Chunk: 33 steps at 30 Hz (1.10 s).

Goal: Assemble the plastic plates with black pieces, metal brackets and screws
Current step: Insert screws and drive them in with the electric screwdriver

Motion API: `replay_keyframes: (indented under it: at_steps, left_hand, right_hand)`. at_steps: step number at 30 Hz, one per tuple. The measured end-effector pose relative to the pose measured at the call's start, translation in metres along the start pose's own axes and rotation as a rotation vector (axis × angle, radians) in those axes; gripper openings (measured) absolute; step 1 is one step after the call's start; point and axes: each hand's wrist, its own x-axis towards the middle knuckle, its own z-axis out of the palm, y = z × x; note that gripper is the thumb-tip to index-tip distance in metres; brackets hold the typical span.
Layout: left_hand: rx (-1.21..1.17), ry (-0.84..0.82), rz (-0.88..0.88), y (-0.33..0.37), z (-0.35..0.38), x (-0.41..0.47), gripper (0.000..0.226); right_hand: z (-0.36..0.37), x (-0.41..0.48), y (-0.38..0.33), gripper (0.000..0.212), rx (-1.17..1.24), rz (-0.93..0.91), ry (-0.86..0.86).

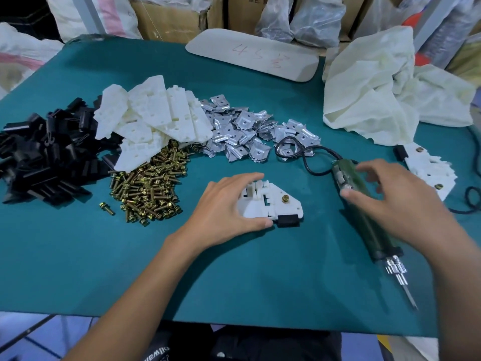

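White lettering on the dark garment at the lower edge was noted but could not be read. The left hand (223,207) was found gripping the plastic plate (255,209) on the green mat (234,269), with a black piece (287,220) fitted at its near edge and a brass screw (285,198) seated, judged not yet driven. The right hand (400,201) was arched over the electric screwdriver (374,238) with fingers spread and thumb touching; no closed grasp was seen. The next move was judged to be lifting the driver and setting its bit squarely on the screw head. Beyond, "45" was handwritten in red on a pale board (250,58).
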Motion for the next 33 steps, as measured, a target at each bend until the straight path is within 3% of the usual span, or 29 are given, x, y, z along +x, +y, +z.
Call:
replay_keyframes:
  at_steps: [3,9,12,15,18,21,25,30,33]
  left_hand:
    - [0.003,0.044,0.010,-0.003,0.005,-0.001,0.085]
    - [-0.017,0.062,0.014,-0.004,0.005,-0.002,0.085]
    - [-0.015,0.064,0.019,-0.004,0.006,-0.002,0.085]
    - [-0.015,0.062,0.016,-0.005,0.006,-0.002,0.085]
    - [-0.012,0.058,0.009,-0.006,0.006,-0.001,0.085]
    - [-0.020,0.059,0.007,-0.005,0.006,-0.001,0.085]
    - [-0.027,0.060,0.004,-0.005,0.006,-0.002,0.085]
    - [-0.026,0.054,0.003,-0.005,0.006,-0.002,0.085]
    - [-0.029,0.059,0.013,-0.005,0.007,-0.001,0.086]
  right_hand:
    - [0.007,-0.010,0.015,0.075,-0.072,0.204,-0.230]
    - [0.024,-0.011,0.026,0.050,0.205,0.352,-0.186]
    - [0.026,-0.019,0.034,0.058,0.701,0.394,-0.066]
    - [0.034,-0.031,0.033,0.026,1.437,0.436,-0.040]
    - [0.038,-0.036,0.021,0.008,1.809,0.457,0.003]
    - [0.037,-0.034,0.011,0.020,1.941,0.423,0.005]
    - [0.032,-0.024,-0.004,0.054,2.043,0.302,-0.006]
    - [0.030,-0.014,-0.035,0.042,2.054,0.186,0.080]
    - [0.024,-0.007,-0.048,0.040,2.017,0.209,0.135]
